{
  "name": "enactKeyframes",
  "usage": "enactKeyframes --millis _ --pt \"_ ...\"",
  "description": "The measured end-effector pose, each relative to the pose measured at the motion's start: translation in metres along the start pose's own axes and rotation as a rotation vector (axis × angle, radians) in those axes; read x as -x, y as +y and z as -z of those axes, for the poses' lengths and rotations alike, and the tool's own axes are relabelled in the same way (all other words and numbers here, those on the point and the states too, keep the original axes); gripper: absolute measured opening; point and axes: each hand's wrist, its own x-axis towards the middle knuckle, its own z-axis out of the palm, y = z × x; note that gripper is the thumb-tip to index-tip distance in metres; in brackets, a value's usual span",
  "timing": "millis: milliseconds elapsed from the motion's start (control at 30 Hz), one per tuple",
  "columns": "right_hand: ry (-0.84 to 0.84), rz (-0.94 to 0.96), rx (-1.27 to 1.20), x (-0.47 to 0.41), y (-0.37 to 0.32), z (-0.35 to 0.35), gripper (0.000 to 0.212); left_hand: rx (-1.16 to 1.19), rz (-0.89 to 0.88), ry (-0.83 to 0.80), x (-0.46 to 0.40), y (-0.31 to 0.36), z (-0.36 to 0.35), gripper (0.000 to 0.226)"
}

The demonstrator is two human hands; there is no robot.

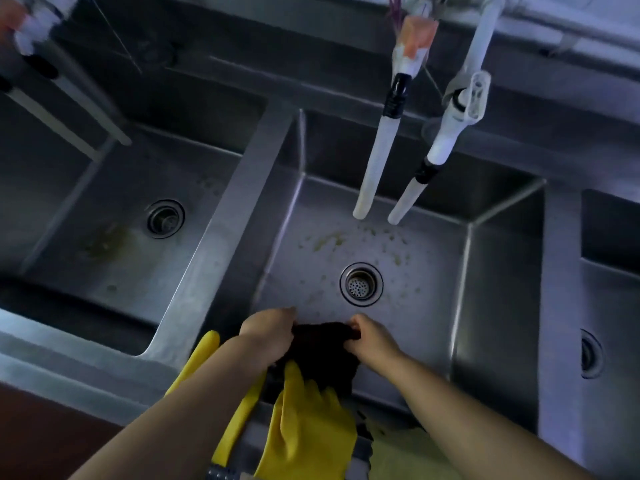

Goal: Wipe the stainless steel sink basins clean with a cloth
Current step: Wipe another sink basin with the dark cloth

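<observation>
No readable text, label, brand, number or sign is showing anywhere in this view.

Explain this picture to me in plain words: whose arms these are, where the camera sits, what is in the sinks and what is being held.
There is no machine here. A person wears a camera on the head, so the single view looks down over their own bare arms. The left hand and the right hand both grip a dark cloth over the middle basin of a steel sink. Yellowish stains dot its floor around the drain. Two white hoses hang above. Yellow rubber gloves lie draped over the near rim. The left basin is stained too.
</observation>
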Motion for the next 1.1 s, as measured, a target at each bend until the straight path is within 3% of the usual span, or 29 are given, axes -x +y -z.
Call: enactKeyframes --millis 67,200,333,467,600,667,767,933,1100 --pt "0.049 -0.025 0.002 -0.013 0.003 -0.004 0.053 -0.117 -0.017 0.07 -0.014 -0.002 0.008 0.027" --pt "0.039 0.044 0.18 -0.035 0.014 -0.015 0.041 -0.296 -0.186 0.293 -0.028 -0.013 0.047 0.031" --pt "-0.067 0.281 0.491 -0.054 0.019 -0.043 0.038 -0.475 -0.546 0.586 -0.04 -0.031 0.101 0.024" --pt "-0.199 0.526 0.692 -0.082 0.018 -0.066 0.041 -0.64 -0.608 0.596 -0.076 -0.049 0.131 0.023" --pt "-0.01 0.776 0.796 -0.1 0.016 -0.084 0.041 -0.516 -0.657 0.695 -0.096 -0.057 0.13 0.018" --pt "0.055 0.831 0.775 -0.108 0.006 -0.095 0.03 -0.396 -0.684 0.721 -0.098 -0.06 0.13 0.016" --pt "0.133 0.959 0.781 -0.125 -0.014 -0.114 0.015 -0.408 -0.681 0.712 -0.102 -0.064 0.129 0.016" --pt "0.143 0.968 0.791 -0.15 -0.037 -0.144 0.03 -0.426 -0.713 0.712 -0.106 -0.067 0.129 0.014" --pt "0.309 0.93 0.703 -0.186 -0.036 -0.134 0.036 -0.409 -0.73 0.722 -0.11 -0.069 0.127 0.014"
